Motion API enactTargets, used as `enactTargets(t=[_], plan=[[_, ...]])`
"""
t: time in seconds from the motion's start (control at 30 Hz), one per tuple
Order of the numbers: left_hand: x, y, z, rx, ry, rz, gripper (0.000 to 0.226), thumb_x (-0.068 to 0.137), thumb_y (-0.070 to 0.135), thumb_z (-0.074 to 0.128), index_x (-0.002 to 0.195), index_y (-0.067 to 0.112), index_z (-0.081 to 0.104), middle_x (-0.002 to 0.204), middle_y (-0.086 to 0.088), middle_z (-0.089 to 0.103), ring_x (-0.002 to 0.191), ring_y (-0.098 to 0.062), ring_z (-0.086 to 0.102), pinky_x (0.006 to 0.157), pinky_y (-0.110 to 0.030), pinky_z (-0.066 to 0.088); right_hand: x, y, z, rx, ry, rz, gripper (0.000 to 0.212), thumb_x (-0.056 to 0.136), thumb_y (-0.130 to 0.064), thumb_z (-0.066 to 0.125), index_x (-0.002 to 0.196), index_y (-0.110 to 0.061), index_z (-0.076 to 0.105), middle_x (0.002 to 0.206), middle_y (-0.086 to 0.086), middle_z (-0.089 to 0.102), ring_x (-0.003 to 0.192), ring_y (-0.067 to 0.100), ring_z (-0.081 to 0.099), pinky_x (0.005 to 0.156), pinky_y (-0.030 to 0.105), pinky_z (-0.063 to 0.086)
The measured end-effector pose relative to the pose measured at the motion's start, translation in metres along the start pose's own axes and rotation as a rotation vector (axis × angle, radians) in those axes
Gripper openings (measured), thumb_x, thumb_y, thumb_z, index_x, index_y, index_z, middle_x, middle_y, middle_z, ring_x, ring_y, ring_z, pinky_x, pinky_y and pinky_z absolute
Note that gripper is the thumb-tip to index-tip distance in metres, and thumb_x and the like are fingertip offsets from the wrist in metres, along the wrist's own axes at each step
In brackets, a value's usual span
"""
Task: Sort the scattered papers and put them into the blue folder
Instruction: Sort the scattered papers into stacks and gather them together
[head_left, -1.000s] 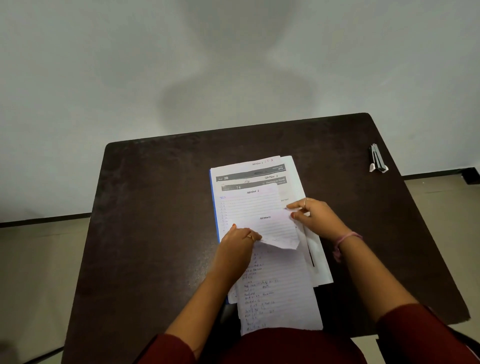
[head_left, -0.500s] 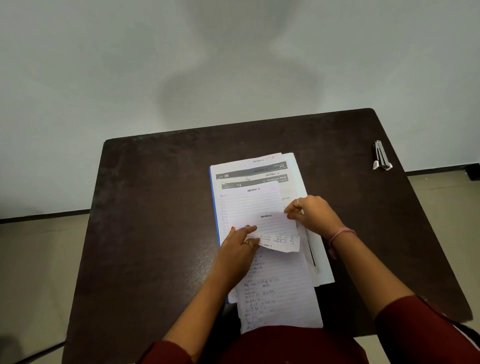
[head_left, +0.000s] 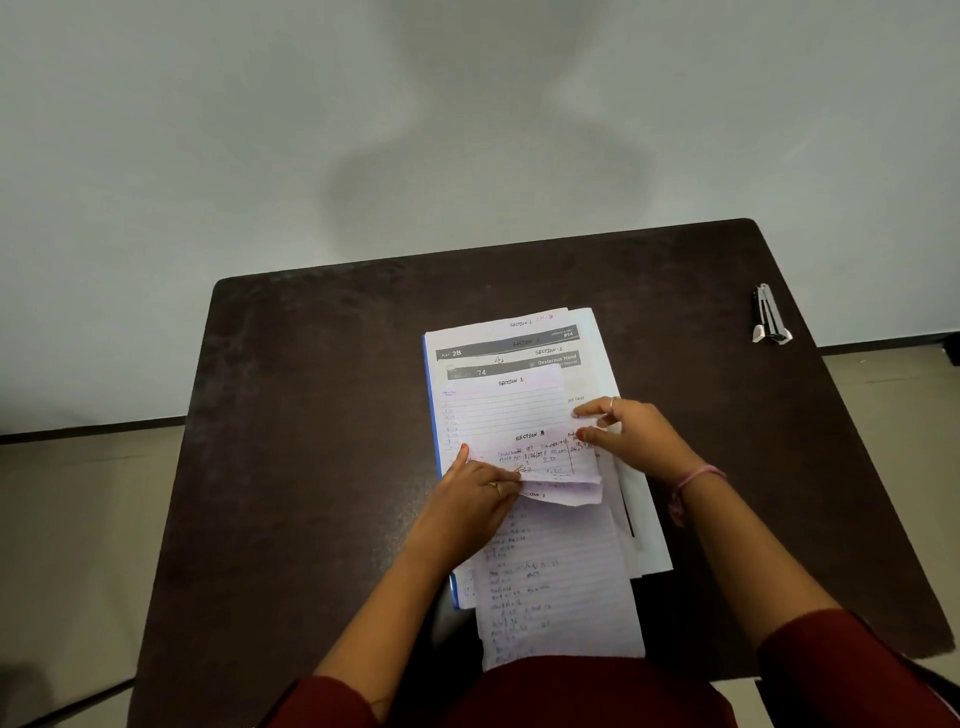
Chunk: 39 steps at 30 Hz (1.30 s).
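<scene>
1. Your left hand (head_left: 470, 499) rests on the left edge of the small folded sheet (head_left: 540, 465); its forefinger is stretched out flat along the paper and the other fingers are curled loosely over the sheet's near left corner, so the grip looks clamped on that corner.
2. Your right hand (head_left: 631, 434) pinches the right edge of the same sheet between thumb and fingertips, grip closed on the paper.
3. The folded sheet carries a "SECTION" heading and handwriting, and its near edge is turned under.
4. It lies on top of the paper stack (head_left: 511, 384), which sits in the middle of the dark counter (head_left: 311, 415).
5. The blue folder (head_left: 429, 395) lies under the stack; only its thin left edge shows.
6. A long lined page (head_left: 558, 587) runs from under the folded sheet toward you, past the counter's near edge.
7. A stapler (head_left: 769, 317) lies near the counter's far right edge, well apart from the papers.
</scene>
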<state>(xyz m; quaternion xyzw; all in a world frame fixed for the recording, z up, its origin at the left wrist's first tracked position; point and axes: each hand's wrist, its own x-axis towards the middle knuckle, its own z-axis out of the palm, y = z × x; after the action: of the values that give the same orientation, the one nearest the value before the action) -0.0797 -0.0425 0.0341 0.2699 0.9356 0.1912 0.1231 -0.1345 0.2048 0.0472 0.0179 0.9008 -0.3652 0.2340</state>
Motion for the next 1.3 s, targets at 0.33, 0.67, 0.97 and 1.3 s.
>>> enactTargets(t=[0.33,0.67,0.97,1.3], plan=[[-0.006,0.003,-0.002,-0.117,0.023,-0.117,0.034,0.101,0.022,0.043,0.132,0.024,0.056,0.123,0.003,0.065,0.127,-0.018,0.049,0.119,-0.041,0.019,0.006,-0.001,0.010,-0.355,0.097,-0.104,0.026,0.092,-0.029,0.060,0.116,-0.022,0.068,0.111,-0.003,0.069,0.101,0.016,0.055,0.093,0.036,0.046],[-0.007,0.002,0.012,-0.126,0.170,-0.001,0.010,0.085,0.018,0.069,0.094,0.017,0.073,0.143,-0.006,0.047,0.136,-0.025,0.039,0.113,-0.049,0.016,-0.028,0.000,0.023,-0.090,-0.001,-0.129,0.015,0.098,-0.019,0.048,0.103,-0.018,0.063,0.107,-0.003,0.057,0.098,0.010,0.052,0.084,0.016,0.045],[-0.005,0.004,0.011,-0.120,0.151,-0.012,0.018,0.090,0.022,0.064,0.101,0.014,0.074,0.148,-0.002,0.041,0.141,-0.019,0.026,0.115,-0.047,0.008,-0.018,0.003,0.026,-0.182,0.187,-0.224,0.015,0.089,-0.023,0.064,0.102,-0.016,0.065,0.103,-0.004,0.066,0.084,0.008,0.059,0.075,0.015,0.049],[-0.007,0.001,0.013,-0.117,0.134,-0.012,0.018,0.091,0.026,0.062,0.099,0.016,0.075,0.152,0.001,0.034,0.141,-0.014,0.014,0.116,-0.048,0.006,-0.032,0.010,0.029,-0.163,0.319,-0.311,0.016,0.084,-0.017,0.070,0.100,-0.015,0.074,0.100,0.002,0.074,0.082,0.021,0.072,0.076,0.035,0.059]])
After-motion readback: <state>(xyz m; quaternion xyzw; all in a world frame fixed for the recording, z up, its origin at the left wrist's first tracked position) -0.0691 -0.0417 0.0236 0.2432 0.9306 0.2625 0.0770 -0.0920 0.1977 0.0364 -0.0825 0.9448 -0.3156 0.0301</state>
